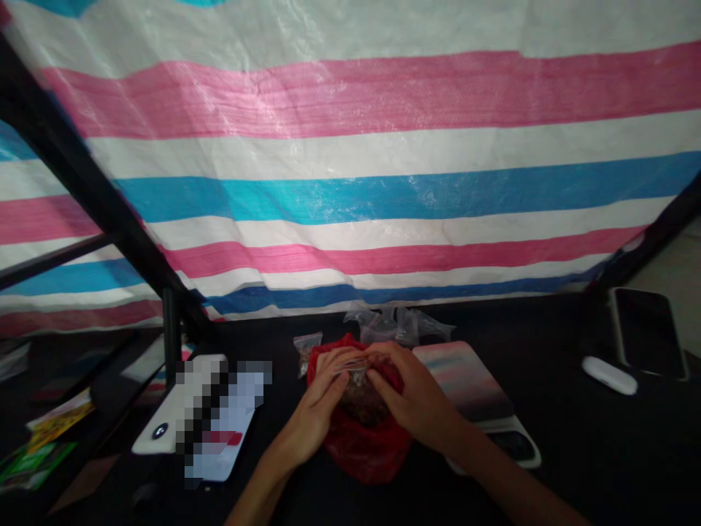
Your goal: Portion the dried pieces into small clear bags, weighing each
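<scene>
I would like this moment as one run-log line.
left hand: holds clear bag | right hand: holds same bag | beneath hands: red bag | beyond: plastic wrappings

1. Red plastic bag (pixel 369 464): thin, glossy, crumpled; mouth open upward, sides slumped; set on the dark tabletop (pixel 539 321).
2. Loose filling (pixel 366 413): brown-green, fine-textured, kind too dim to tell; heaped inside item 1.
3. Small clear bag (pixel 357 365): transparent, pale lines along its edge; held over item 1's mouth, edge running crosswise.
</scene>
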Demonstrator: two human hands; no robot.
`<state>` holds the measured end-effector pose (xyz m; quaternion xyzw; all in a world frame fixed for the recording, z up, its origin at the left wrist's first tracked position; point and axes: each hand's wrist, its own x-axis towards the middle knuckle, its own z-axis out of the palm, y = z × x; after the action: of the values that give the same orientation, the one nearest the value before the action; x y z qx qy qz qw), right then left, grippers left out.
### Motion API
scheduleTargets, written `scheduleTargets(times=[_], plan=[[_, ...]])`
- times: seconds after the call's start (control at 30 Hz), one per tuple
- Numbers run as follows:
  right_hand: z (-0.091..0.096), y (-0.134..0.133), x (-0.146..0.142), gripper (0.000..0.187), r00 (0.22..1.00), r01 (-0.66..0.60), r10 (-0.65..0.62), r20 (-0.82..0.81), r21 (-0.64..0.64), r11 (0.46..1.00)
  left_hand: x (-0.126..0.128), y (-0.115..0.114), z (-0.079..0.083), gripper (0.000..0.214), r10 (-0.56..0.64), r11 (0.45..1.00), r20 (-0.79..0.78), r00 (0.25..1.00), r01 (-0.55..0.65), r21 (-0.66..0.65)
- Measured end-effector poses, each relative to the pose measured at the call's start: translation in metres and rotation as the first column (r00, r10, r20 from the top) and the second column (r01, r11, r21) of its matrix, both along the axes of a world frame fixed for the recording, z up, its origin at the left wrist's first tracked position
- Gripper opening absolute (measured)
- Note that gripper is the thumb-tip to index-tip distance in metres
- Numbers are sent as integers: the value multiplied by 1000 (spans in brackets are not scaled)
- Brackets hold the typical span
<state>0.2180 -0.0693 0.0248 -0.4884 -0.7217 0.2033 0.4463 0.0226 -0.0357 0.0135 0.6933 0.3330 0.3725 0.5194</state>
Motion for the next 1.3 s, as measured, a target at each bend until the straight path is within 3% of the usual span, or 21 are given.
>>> scheduleTargets(times=[0.2,0.33,0.43,0.57,0.73,0.97,1.17,1.3], plan=[[1,5,-2,24,953,-11,-23,-303,-109,994,0,0,-8,45,-60,984,56,997,68,-166],[5,2,-1,21,969,23,-52,-241,-121,992,2,-6,-7,58,-94,995,30,995,95,-38],[8,-2,-1,24,979,53,-63,-195,-56,997,8,-11,-3,47,-67,998,61,996,67,5],[9,-3,-3,33,965,21,-17,-261,13,1000,21,-11,-1,30,121,992,192,974,-111,-63],[10,-2,-5,25,954,6,-5,-301,5,1000,32,-10,-5,38,253,966,223,941,-232,-117],[5,-3,-8,16,953,4,-9,-303,-16,1000,31,-9,-5,37,273,961,202,941,-260,-91],[-2,-3,-10,34,960,-24,17,-281,-23,999,30,-9,-2,28,212,977,196,957,-202,-68],[-1,-4,-11,26,957,-10,6,-290,-15,1000,28,-10,1,25,190,982,213,958,-186,-41]])
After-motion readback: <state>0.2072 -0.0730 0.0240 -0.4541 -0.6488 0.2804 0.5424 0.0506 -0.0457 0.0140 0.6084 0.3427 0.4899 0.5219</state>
